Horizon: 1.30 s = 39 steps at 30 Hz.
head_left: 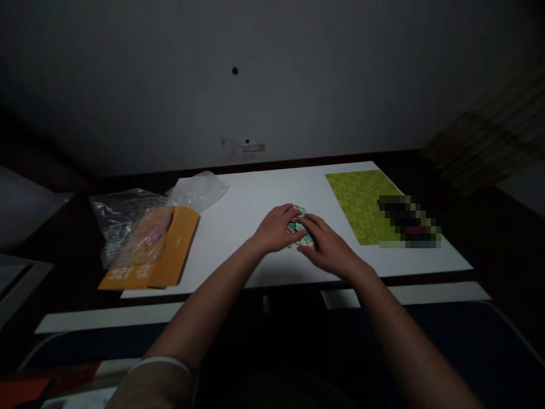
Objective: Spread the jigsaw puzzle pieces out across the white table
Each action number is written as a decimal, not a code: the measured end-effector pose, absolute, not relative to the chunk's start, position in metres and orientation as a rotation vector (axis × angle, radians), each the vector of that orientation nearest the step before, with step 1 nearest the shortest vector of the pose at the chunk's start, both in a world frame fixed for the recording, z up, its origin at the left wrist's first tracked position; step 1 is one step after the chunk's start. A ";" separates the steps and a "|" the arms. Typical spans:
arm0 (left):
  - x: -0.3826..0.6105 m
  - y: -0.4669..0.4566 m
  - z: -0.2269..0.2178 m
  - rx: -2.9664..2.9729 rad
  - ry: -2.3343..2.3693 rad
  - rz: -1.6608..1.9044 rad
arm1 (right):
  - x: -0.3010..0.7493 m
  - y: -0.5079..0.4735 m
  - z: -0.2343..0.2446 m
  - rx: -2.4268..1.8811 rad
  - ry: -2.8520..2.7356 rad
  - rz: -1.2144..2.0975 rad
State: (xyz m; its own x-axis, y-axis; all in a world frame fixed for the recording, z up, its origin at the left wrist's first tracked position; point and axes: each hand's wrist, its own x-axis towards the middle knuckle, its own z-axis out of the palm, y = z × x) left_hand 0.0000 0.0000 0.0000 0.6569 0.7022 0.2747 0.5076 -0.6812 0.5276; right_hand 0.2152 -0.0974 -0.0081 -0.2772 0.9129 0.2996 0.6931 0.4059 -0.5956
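Note:
A small cluster of flat printed pieces (304, 234) in teal, cream, yellow and red is at the middle of the white table (238, 227). Their kind is too small and dark to make out. Around its left side curl the fingers of my left hand (277, 228), with the thumb along the near side. My right hand (327, 243) closes on the right side, fingers bent over the top and thumb at the near edge. Both hands hold the pieces between them, low over the tabletop. My fingers hide part of the cluster.
On the left lie an orange cardboard packet (181, 244) and crumpled clear plastic bags (200, 190). A green patterned mat (353, 199) is on the right, with a pixelated dark object (406, 221) on it. Behind the table stands a wall with sockets (253, 147).

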 end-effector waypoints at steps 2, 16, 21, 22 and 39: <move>-0.002 0.002 -0.001 2.420 0.884 0.732 | 0.218 -0.095 -0.006 -1.336 -2.055 0.450; -0.046 0.022 0.011 2.186 1.034 0.899 | 0.241 -0.060 0.008 -1.540 -1.605 0.943; -0.064 0.032 0.023 2.094 1.007 0.764 | 0.245 -0.042 0.044 -1.533 -1.992 0.953; -0.067 0.035 0.024 2.062 0.999 0.759 | 0.245 -0.036 0.049 -1.536 -2.058 0.965; -0.081 0.080 -0.001 2.159 1.208 0.808 | 0.239 0.047 0.044 -1.373 -2.040 1.206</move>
State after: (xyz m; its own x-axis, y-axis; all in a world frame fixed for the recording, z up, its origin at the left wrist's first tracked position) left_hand -0.0809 0.0803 -0.0005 0.4205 0.8748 0.2405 0.5557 -0.4579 0.6939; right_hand 0.2390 0.0468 0.0439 -0.4373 0.8896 -0.1318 0.5446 0.1453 -0.8260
